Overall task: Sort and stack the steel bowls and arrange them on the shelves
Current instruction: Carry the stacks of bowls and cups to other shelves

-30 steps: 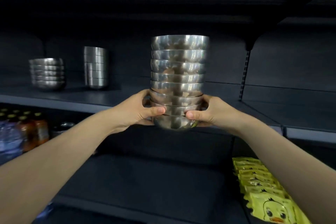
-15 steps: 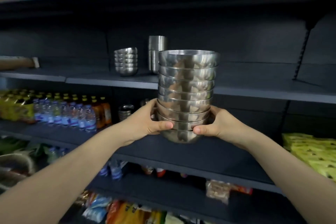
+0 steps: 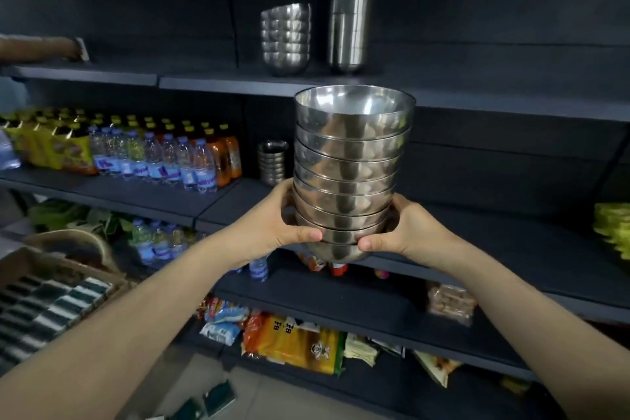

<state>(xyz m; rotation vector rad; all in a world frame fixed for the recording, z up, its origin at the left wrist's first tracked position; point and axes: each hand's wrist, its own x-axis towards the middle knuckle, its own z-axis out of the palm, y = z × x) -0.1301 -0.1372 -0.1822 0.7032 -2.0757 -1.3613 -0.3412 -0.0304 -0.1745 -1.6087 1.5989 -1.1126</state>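
I hold a tall stack of several nested steel bowls (image 3: 351,160) upright in mid-air in front of the dark shelves. My left hand (image 3: 272,225) grips the stack's lower left side and my right hand (image 3: 409,232) grips its lower right, thumbs on the front. On the upper shelf (image 3: 211,80) behind stand a shorter stack of steel bowls (image 3: 285,39) and a stack of steel tumblers (image 3: 349,22). A small stack of steel cups (image 3: 271,162) sits on the middle shelf (image 3: 143,194), just left of the held stack.
Water and juice bottles (image 3: 163,160) fill the middle shelf's left half. Yellow packets (image 3: 613,228) lie at the far right. Snack packs (image 3: 289,341) crowd the lower shelves. A box of sponges (image 3: 44,303) sits at lower left. Another person's arm (image 3: 41,49) reaches onto the upper shelf at far left.
The view has pulled back and swung left and down, bringing lower shelves and the floor into sight. The stack, still in both hands, now sits lower against the shelves, in front of the middle shelf.
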